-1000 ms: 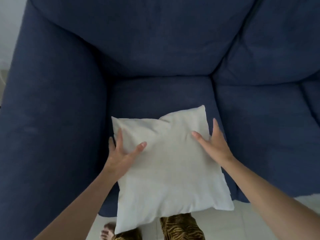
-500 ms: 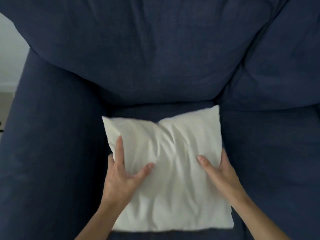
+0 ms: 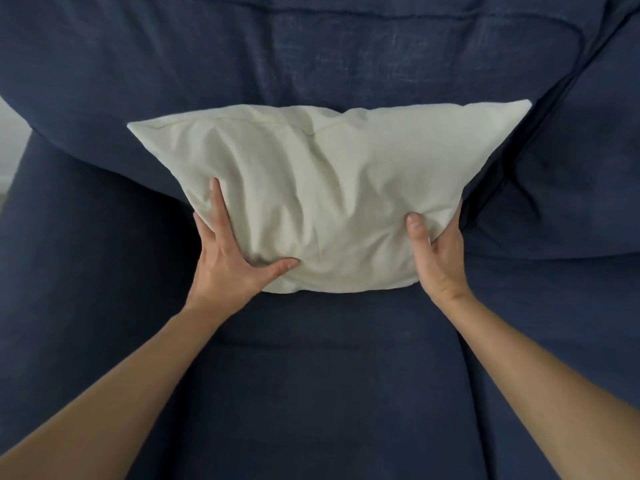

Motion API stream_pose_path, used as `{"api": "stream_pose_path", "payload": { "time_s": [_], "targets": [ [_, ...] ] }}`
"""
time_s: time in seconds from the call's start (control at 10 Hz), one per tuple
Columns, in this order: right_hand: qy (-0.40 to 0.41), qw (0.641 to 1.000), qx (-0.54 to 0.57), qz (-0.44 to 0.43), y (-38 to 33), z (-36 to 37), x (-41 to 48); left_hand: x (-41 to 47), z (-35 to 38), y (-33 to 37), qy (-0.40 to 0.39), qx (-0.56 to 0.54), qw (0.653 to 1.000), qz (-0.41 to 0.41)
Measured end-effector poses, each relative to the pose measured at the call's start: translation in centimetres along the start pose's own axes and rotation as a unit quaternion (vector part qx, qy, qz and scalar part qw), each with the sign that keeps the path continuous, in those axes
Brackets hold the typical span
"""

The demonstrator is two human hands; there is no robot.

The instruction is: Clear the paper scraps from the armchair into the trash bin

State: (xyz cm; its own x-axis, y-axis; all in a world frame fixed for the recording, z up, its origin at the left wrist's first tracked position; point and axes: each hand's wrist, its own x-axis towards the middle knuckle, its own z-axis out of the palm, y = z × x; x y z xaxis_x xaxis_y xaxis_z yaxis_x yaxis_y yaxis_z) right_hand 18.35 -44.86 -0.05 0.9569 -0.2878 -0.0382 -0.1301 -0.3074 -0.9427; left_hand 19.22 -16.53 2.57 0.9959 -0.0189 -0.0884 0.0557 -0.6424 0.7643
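Note:
A white cushion (image 3: 325, 188) stands propped against the back cushion of the dark blue armchair (image 3: 311, 393), its lower edge on the seat. My left hand (image 3: 228, 261) grips its lower left corner, thumb pressed into the fabric. My right hand (image 3: 436, 254) grips its lower right corner, fingers wrapped behind the edge. No paper scraps and no trash bin are in view.
The left armrest (image 3: 86, 271) runs down the left side. A second blue back cushion (image 3: 571, 168) and seat lie to the right. A strip of pale wall (image 3: 10, 133) shows at the far left edge.
Both hands pushed the cushion away from me across the seat and tipped it up against the backrest. The view moved closer, and the floor is out of sight.

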Motion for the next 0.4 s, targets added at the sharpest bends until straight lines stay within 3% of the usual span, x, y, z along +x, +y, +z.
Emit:
{"api": "stream_pose_path", "payload": {
  "time_s": [0.4],
  "targets": [
    [-0.082,0.994,0.033,0.057,0.0,-3.7,-0.4,-1.8,-2.1,-0.1,-0.010,0.037,0.999,-0.010]
  ]
}}
